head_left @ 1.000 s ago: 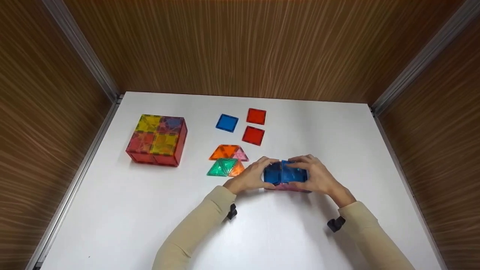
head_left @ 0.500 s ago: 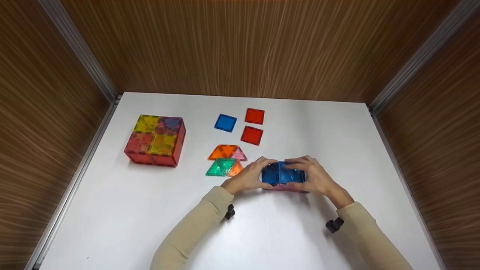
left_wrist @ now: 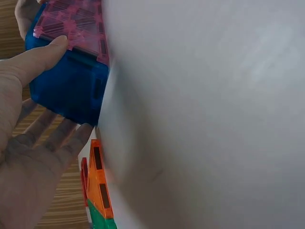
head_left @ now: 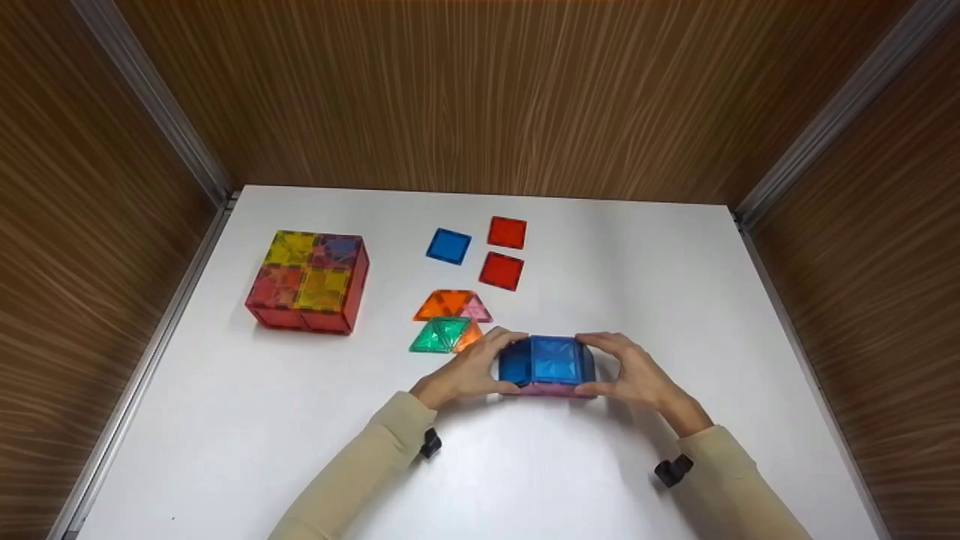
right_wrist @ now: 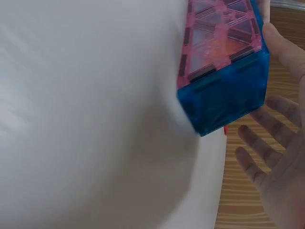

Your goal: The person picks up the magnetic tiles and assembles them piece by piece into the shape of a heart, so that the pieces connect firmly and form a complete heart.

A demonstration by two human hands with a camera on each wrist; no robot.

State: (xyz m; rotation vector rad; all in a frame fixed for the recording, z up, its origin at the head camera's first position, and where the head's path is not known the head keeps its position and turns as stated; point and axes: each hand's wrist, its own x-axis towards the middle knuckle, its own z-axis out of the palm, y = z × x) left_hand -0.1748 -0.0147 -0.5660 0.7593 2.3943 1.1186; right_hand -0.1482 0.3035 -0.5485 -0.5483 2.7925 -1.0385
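A small box of translucent magnetic tiles [head_left: 555,360], blue on top with a pink near side, stands on the white table between both hands. My left hand [head_left: 469,373] holds its left end, thumb at the near side and fingers toward the far side. My right hand [head_left: 637,375] spans the right part, thumb at the near edge and index finger at the far edge. In the left wrist view, the thumb rests by the pink triangle-patterned side [left_wrist: 76,21]. The right wrist view shows the blue end [right_wrist: 228,93], with several fingers spread apart from it.
A larger red and yellow tile box [head_left: 307,283] stands at the left. Two red square tiles [head_left: 507,232] and a blue square tile [head_left: 448,246] lie farther back. Orange, pink and green triangle tiles [head_left: 442,334] lie beside the left hand. Wooden panels [head_left: 480,97] enclose the table.
The small tile box has moved left and slightly toward the person, along with both hands. The right fingers have drawn back from over its blue top to the edges.
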